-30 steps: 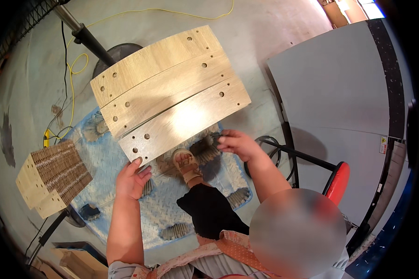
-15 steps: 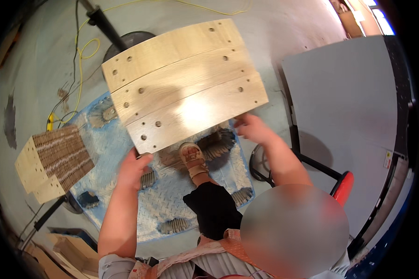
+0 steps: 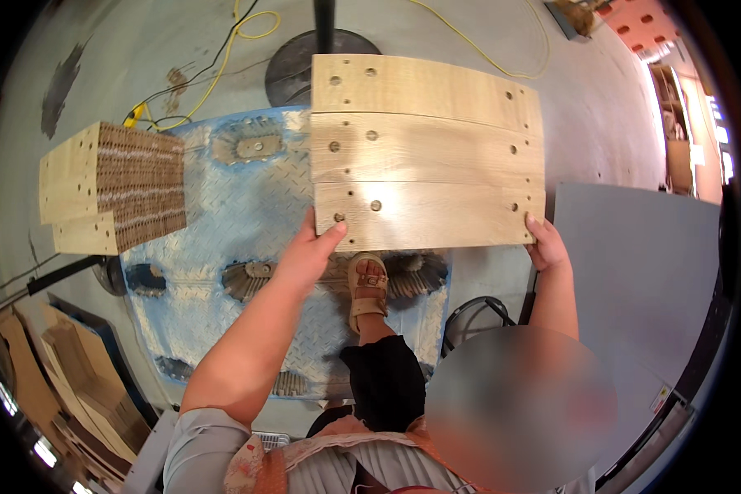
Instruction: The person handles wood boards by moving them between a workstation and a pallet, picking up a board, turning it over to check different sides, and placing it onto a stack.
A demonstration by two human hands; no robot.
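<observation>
Three pale wooden boards [image 3: 428,160] lie side by side in front of me, their faces drilled with round holes near both ends. My left hand [image 3: 314,247] grips the near left corner, thumb on top beside a hole. At the near right corner, my right hand [image 3: 547,243] holds the edge with its thumb on the face. The fingers under the boards are hidden, as is whatever supports them. To the left, a tall stack of similar drilled boards [image 3: 70,185] shows its many brown layered edges.
A worn blue pallet [image 3: 198,214] lies under my foot, with ribbed openings. A grey panel surface [image 3: 634,272] stands at right. Beyond the boards are a pole on a round black base [image 3: 284,70] and a yellow cable [image 3: 198,107]. Cardboard pieces [image 3: 90,383] lean at lower left.
My right hand was apart from the boards and now grips their near right corner. The boards, tilted in view before, now sit squarer and further right. The view has also turned.
</observation>
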